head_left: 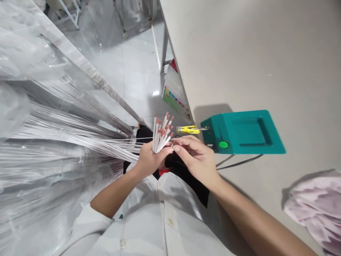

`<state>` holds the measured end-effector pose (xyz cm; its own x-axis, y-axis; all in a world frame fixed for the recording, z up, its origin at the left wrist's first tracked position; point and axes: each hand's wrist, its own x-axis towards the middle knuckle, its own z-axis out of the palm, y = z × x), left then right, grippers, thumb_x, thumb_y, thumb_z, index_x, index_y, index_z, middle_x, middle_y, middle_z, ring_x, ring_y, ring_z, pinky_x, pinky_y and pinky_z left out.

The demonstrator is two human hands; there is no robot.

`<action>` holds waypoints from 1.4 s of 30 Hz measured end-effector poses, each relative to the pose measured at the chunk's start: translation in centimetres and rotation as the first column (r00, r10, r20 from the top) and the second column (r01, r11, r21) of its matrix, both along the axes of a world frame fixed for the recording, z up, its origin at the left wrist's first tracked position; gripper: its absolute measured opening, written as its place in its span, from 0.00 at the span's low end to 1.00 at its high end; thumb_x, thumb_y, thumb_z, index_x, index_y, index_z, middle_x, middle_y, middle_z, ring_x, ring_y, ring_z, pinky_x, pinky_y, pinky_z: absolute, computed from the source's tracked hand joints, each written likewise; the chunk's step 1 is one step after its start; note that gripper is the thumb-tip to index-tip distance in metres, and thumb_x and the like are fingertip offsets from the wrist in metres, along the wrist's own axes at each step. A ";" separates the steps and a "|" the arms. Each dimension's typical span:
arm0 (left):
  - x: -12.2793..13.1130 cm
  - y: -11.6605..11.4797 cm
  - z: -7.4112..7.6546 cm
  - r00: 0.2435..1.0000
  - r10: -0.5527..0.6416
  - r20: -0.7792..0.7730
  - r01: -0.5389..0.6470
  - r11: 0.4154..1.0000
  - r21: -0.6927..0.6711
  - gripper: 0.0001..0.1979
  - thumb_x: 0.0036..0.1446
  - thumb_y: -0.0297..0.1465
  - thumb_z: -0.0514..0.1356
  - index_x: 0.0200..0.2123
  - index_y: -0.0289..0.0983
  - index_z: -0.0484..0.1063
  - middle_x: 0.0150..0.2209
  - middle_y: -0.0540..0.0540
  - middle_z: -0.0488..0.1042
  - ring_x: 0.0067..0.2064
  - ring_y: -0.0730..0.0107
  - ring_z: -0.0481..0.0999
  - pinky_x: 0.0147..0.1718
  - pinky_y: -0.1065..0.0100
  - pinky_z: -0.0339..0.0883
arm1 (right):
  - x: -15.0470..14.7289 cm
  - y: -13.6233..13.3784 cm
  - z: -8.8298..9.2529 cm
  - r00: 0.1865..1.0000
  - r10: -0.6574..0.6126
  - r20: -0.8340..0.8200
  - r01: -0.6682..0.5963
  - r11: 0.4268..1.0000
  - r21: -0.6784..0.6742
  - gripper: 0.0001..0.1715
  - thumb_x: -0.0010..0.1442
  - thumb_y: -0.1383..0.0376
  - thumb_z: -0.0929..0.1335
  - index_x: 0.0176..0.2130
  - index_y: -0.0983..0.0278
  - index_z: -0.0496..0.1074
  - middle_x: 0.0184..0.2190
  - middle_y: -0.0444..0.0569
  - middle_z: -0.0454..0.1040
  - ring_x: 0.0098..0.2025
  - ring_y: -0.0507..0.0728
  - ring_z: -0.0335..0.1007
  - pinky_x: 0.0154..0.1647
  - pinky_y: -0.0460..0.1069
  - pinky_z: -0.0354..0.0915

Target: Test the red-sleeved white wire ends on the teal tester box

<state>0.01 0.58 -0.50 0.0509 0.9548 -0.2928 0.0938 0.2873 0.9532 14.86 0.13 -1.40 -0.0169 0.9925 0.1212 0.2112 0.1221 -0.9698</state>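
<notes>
A bundle of white wires (161, 137) with bare copper-coloured ends stands up out of my left hand (151, 156), whose fingers are wrapped round it. Beyond that hand the wires run off to the left. My right hand (195, 154) is just right of the bundle, thumb and forefinger pinched together on the copper end of one wire (173, 144). Its other fingers are curled. On the table to the right sits a teal device (250, 133) with a green button (223, 144) and a shallow recess. A yellow clip (188, 129) is at the device's left side, beyond my right hand.
Long white wires (66, 131) under clear plastic sheeting (23, 42) fill the left side. The table (253, 57) spans the right, with a pink cloth (317, 206) near its front. A printed box (176, 94) stands beside the table edge. Black cables (239, 161) leave the device.
</notes>
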 end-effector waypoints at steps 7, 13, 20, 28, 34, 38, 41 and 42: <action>0.2 -0.3 -0.1 0.996 -0.015 -0.089 0.017 1.000 0.023 0.07 0.44 0.32 0.65 0.28 0.34 0.77 0.30 0.46 0.78 0.35 0.65 0.76 0.37 0.66 0.68 | 0.1 0.0 0.0 0.999 0.041 0.021 -0.040 0.999 -0.023 0.06 0.58 0.64 0.66 0.31 0.61 0.73 0.29 0.47 0.72 0.31 0.53 0.69 0.33 0.50 0.67; -0.1 0.0 0.6 0.997 -0.082 -0.002 0.082 0.997 -0.012 0.09 0.49 0.34 0.62 0.24 0.34 0.75 0.21 0.48 0.74 0.28 0.69 0.74 0.32 0.68 0.67 | 0.3 0.4 -0.3 0.994 0.081 0.073 -0.085 0.995 0.052 0.08 0.60 0.65 0.64 0.31 0.62 0.72 0.28 0.47 0.72 0.31 0.52 0.68 0.33 0.49 0.65; -0.6 0.0 0.4 0.994 -0.105 0.031 0.108 0.989 -0.104 0.13 0.49 0.38 0.62 0.24 0.33 0.75 0.18 0.50 0.71 0.20 0.76 0.67 0.23 0.71 0.62 | 0.5 0.4 -0.5 0.990 -0.040 0.138 0.038 0.999 0.019 0.07 0.59 0.63 0.65 0.32 0.61 0.72 0.29 0.47 0.72 0.31 0.54 0.69 0.34 0.50 0.66; -0.8 0.4 0.7 0.975 -0.220 -0.023 0.221 0.975 0.020 0.11 0.48 0.34 0.62 0.20 0.34 0.74 0.24 0.47 0.75 0.30 0.68 0.73 0.32 0.68 0.66 | 1.9 1.6 1.1 0.955 0.286 0.084 -0.287 0.958 0.005 0.05 0.55 0.62 0.69 0.31 0.60 0.75 0.32 0.49 0.74 0.34 0.54 0.71 0.33 0.50 0.69; -1.5 0.3 0.6 0.950 -0.278 0.144 0.289 0.955 -0.064 0.13 0.48 0.39 0.63 0.21 0.34 0.74 0.18 0.50 0.69 0.20 0.76 0.65 0.21 0.72 0.58 | 1.8 1.5 0.4 0.912 0.388 -0.129 -0.392 0.920 -0.006 0.05 0.55 0.64 0.69 0.30 0.62 0.75 0.31 0.48 0.72 0.31 0.52 0.71 0.32 0.48 0.68; -1.6 0.0 -0.1 0.931 -0.224 0.289 0.270 0.954 -0.128 0.14 0.49 0.40 0.63 0.22 0.34 0.74 0.14 0.53 0.63 0.15 0.82 0.55 0.16 0.73 0.47 | 0.8 0.7 -0.1 0.908 0.236 -0.347 -0.298 0.945 -0.136 0.04 0.53 0.64 0.70 0.30 0.62 0.75 0.31 0.46 0.70 0.27 0.49 0.69 0.28 0.47 0.68; -1.3 -0.1 -0.6 0.911 -0.177 0.374 0.246 0.958 -0.148 0.14 0.48 0.40 0.64 0.23 0.33 0.73 0.15 0.52 0.65 0.15 0.84 0.51 0.15 0.72 0.41 | 0.0 0.3 -0.4 0.850 0.147 -0.506 -0.295 0.928 -0.226 0.04 0.52 0.62 0.71 0.29 0.61 0.76 0.31 0.44 0.69 0.22 0.47 0.67 0.23 0.45 0.67; -1.2 -0.2 -0.7 0.906 -0.160 0.392 0.235 0.960 -0.152 0.14 0.47 0.40 0.64 0.23 0.33 0.74 0.17 0.51 0.67 0.15 0.84 0.52 0.15 0.72 0.41 | -0.2 0.2 -0.5 0.832 0.126 -0.540 -0.297 0.923 -0.243 0.05 0.52 0.62 0.72 0.29 0.61 0.76 0.31 0.44 0.69 0.22 0.46 0.67 0.22 0.45 0.66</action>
<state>-1.23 0.40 -1.16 0.3736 0.8412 -0.3909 -0.1833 0.4801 0.8579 14.70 0.35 -1.95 -0.2525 0.9582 -0.1347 -0.3144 -0.2129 -0.9251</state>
